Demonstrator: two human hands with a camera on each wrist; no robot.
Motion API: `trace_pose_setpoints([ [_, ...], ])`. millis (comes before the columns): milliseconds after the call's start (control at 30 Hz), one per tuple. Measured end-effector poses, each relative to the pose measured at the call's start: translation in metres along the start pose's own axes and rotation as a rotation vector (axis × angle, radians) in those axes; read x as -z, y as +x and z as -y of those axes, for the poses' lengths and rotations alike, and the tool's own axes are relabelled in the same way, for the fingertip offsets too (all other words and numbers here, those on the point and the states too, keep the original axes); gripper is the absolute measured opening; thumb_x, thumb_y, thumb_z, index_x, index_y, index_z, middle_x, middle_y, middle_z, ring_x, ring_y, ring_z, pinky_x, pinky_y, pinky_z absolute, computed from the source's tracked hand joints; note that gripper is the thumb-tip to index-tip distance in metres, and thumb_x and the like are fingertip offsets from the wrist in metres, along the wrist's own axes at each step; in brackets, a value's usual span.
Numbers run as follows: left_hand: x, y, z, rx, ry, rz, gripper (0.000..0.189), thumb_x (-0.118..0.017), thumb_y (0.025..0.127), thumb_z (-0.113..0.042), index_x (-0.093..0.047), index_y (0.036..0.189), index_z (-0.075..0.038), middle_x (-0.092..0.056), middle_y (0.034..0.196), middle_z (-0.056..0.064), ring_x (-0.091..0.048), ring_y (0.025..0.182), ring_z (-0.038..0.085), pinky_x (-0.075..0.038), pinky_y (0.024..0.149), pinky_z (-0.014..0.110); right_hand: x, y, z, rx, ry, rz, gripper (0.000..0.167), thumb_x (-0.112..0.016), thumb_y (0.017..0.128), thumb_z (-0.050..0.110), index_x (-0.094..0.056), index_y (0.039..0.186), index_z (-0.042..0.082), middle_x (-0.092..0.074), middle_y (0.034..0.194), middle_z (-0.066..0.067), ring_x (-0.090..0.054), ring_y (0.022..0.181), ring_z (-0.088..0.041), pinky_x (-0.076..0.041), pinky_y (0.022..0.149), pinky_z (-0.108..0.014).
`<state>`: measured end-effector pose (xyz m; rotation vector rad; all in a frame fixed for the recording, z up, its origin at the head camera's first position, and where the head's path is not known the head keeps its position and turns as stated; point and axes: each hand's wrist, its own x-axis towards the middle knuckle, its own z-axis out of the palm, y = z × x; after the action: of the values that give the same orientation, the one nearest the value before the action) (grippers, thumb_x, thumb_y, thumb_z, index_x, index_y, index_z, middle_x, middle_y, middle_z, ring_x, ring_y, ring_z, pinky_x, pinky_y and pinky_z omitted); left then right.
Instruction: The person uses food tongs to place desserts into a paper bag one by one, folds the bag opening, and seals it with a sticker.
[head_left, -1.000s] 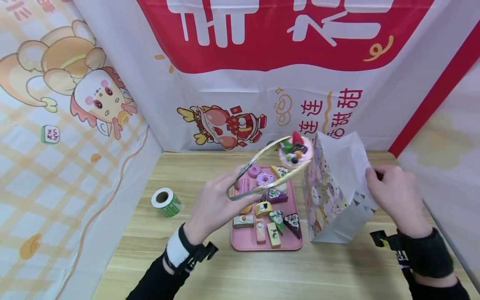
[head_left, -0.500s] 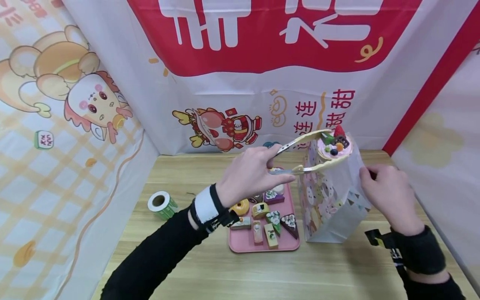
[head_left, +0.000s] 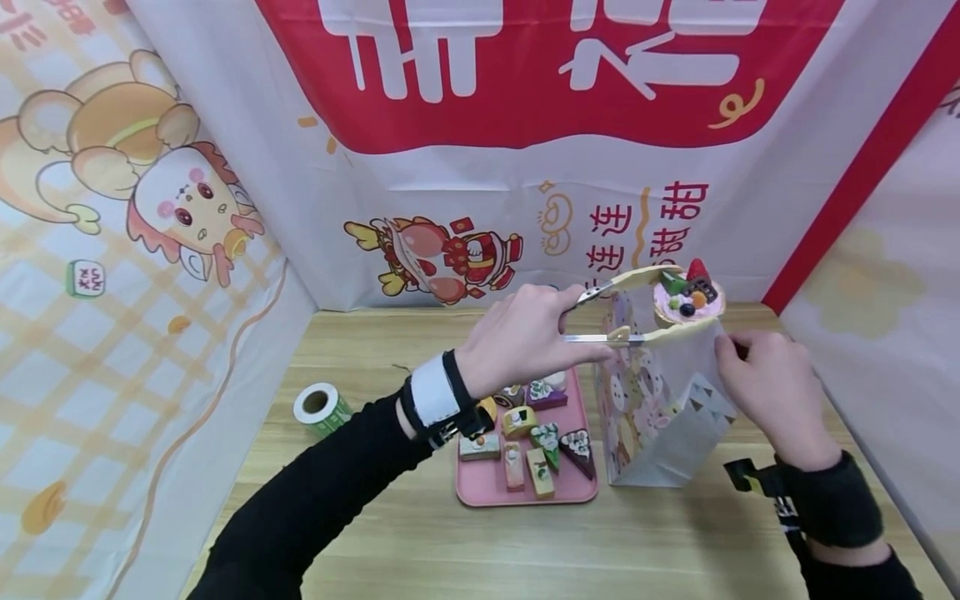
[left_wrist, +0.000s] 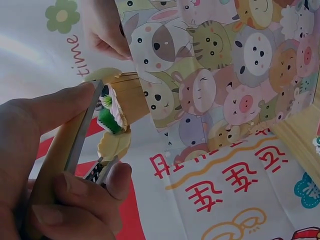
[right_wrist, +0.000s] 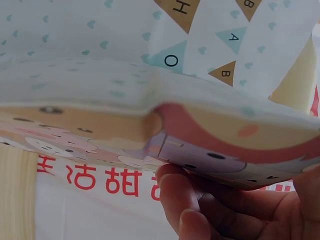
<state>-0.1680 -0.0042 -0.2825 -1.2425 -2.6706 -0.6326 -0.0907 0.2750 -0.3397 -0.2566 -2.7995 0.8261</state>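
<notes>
My left hand (head_left: 525,340) holds a pair of tongs (head_left: 675,332) with pale tips and metal arms. Between the tips sits a toy cupcake (head_left: 686,300) with pink frosting, a strawberry and berries on top. It is over the mouth of an upright paper bag (head_left: 637,400) printed with cartoon animals. In the left wrist view the brown side of the cupcake (left_wrist: 134,97) is partly hidden by the bag. My right hand (head_left: 772,396) pinches the right side of the bag's upper edge. Up close in the right wrist view, fingers (right_wrist: 175,195) lie against the bag's printed wall.
A pink tray (head_left: 480,492) with several small toy cakes stands left of the bag, partly covered by my left arm. Farther left is a roll of green-and-white labels (head_left: 322,408). A printed cloth (head_left: 420,183) hangs behind the wooden table.
My left hand has carried the tongs and cupcake rightward from over the tray to the bag's mouth, slowing in the last half second. The right hand stays at the bag's edge.
</notes>
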Motion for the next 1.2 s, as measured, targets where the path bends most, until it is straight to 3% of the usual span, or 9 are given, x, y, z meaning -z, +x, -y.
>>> trace_pose_setpoints([
  [200, 0.001, 0.001, -0.002, 0.065, 0.031, 0.070, 0.079, -0.068, 0.081, -0.066, -0.058, 0.138, -0.012, -0.035, 0.057, -0.003, -0.039, 0.047, 0.011, -0.025, 0.044, 0.025, 0.001, 0.001, 0.000, 0.002, -0.003, -0.010, 0.046, -0.044, 0.103, 0.029, -0.066, 0.076, -0.001, -0.043, 0.051, -0.005, -0.047, 0.048, -0.024, -0.035, 0.040, -0.033],
  [400, -0.002, 0.001, 0.001, 0.062, 0.041, 0.072, 0.077, -0.067, 0.081, -0.068, -0.060, 0.134, -0.012, -0.033, 0.058, -0.004, -0.038, 0.047, 0.010, -0.025, 0.044, 0.024, 0.000, 0.002, -0.004, -0.008, 0.001, -0.007, 0.045, -0.045, 0.103, 0.028, -0.069, 0.089, -0.006, -0.052, 0.056, -0.005, -0.050, 0.051, -0.023, -0.038, 0.040, -0.034],
  [600, -0.002, -0.001, 0.003, 0.038, -0.048, 0.016, 0.067, -0.071, 0.080, -0.064, -0.061, 0.123, -0.013, -0.043, 0.061, -0.002, -0.044, 0.052, 0.011, -0.032, 0.045, 0.027, 0.000, 0.001, -0.006, -0.001, 0.003, -0.026, 0.044, -0.044, 0.103, 0.028, -0.070, 0.094, -0.006, -0.059, 0.062, -0.008, -0.054, 0.052, -0.023, -0.040, 0.041, -0.035],
  [733, -0.001, -0.011, 0.005, 0.026, -0.134, -0.040, 0.062, -0.073, 0.081, -0.059, -0.057, 0.122, -0.015, -0.046, 0.067, -0.001, -0.044, 0.055, 0.011, -0.034, 0.047, 0.027, -0.001, 0.001, -0.008, 0.012, 0.010, -0.043, 0.043, -0.045, 0.103, 0.027, -0.069, 0.092, -0.006, -0.060, 0.063, -0.010, -0.055, 0.052, -0.023, -0.042, 0.041, -0.035],
  [833, -0.006, -0.030, 0.012, 0.017, -0.160, -0.084, 0.062, -0.074, 0.082, -0.056, -0.056, 0.123, -0.013, -0.049, 0.072, -0.005, -0.046, 0.058, 0.008, -0.037, 0.048, 0.023, -0.002, 0.001, -0.009, 0.014, 0.024, -0.048, 0.042, -0.045, 0.102, 0.026, -0.068, 0.091, -0.008, -0.062, 0.065, -0.013, -0.055, 0.051, -0.022, -0.043, 0.041, -0.035],
  [933, -0.019, -0.058, 0.023, 0.028, -0.171, -0.127, 0.067, -0.077, 0.080, -0.054, -0.056, 0.128, -0.011, -0.050, 0.078, -0.007, -0.047, 0.061, 0.006, -0.040, 0.049, 0.021, -0.001, 0.002, -0.009, 0.016, 0.034, -0.059, 0.042, -0.045, 0.102, 0.024, -0.068, 0.091, -0.009, -0.063, 0.067, -0.015, -0.055, 0.050, -0.023, -0.044, 0.040, -0.035],
  [1200, -0.068, -0.146, 0.055, 0.275, -0.157, -0.122, 0.079, -0.077, 0.076, -0.060, -0.059, 0.134, -0.010, -0.059, 0.086, -0.009, -0.053, 0.064, 0.004, -0.044, 0.051, 0.021, 0.001, 0.003, -0.012, 0.026, 0.022, -0.067, 0.042, -0.044, 0.102, 0.024, -0.068, 0.086, -0.006, -0.058, 0.060, -0.010, -0.052, 0.049, -0.025, -0.041, 0.039, -0.035],
])
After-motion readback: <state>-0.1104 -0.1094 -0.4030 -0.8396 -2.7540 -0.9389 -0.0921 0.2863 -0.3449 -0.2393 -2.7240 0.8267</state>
